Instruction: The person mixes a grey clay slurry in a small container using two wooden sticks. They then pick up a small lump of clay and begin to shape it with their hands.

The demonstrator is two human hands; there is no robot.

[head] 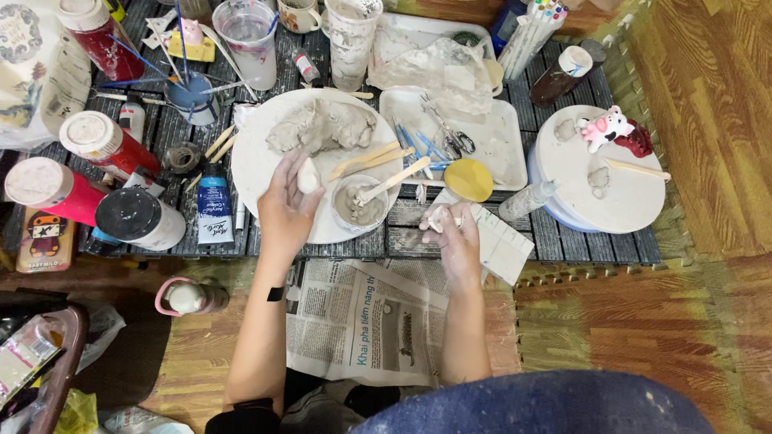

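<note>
Clay, a small pale oval lump with a smooth, off-white surface, sits in the left hand, whose fingers curl closed around it above the near part of a round white plate. The right hand pinches a smaller whitish bit between thumb and fingertips, held closed over the dark slatted table, just beside a white ruler-like card. Between the hands stands a small cup of grey slip with a wooden stick leaning in it. Farther back on the plate lies a big rough grey mass of the same material, lumpy and darker than the piece in hand, and two more wooden sticks lie beside it. A white tray to the right holds scissors and blue tools; a yellow lid rests at its near edge. Well to the right, a round white stand bears a small pink-and-white figure. Red paint jars and a blue tube crowd the left side. Newspaper lies on the floor below the hands.
</note>
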